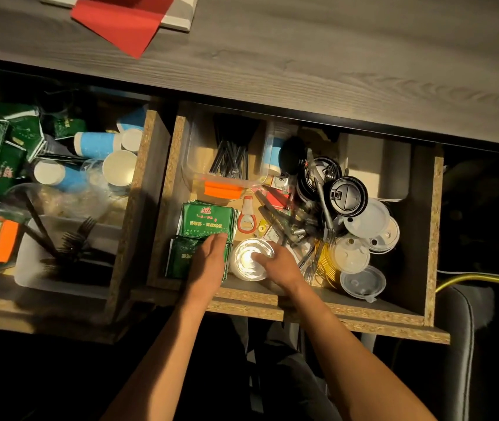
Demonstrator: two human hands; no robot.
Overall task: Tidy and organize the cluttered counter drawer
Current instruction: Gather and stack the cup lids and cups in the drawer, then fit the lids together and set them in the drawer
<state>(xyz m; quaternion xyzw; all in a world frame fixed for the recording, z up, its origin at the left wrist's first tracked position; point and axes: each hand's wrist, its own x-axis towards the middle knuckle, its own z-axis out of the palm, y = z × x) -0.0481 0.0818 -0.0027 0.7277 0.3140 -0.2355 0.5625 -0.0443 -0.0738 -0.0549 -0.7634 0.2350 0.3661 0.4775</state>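
The open right drawer (430, 238) holds two stacks of green sachets (205, 220) at its front left. My left hand (210, 259) lies flat on the nearer stack, fingers straight. Just right of it stands a shiny foil cup (248, 262), and my right hand (278, 262) curls its fingers round the cup's right rim. Behind the cup lie a red and white bottle opener (246, 218) and a tangle of metal forks (324, 214). Black lids (348, 196) and white lids (366, 232) pile up at the right.
A clear tray (193, 153) with black straws and an orange item (222, 189) sit at the drawer's back. The left drawer (138, 183) holds green packets, blue paper cups and black plastic forks. Red paper (120, 19) lies on the counter. A yellow cable (482, 279) runs at right.
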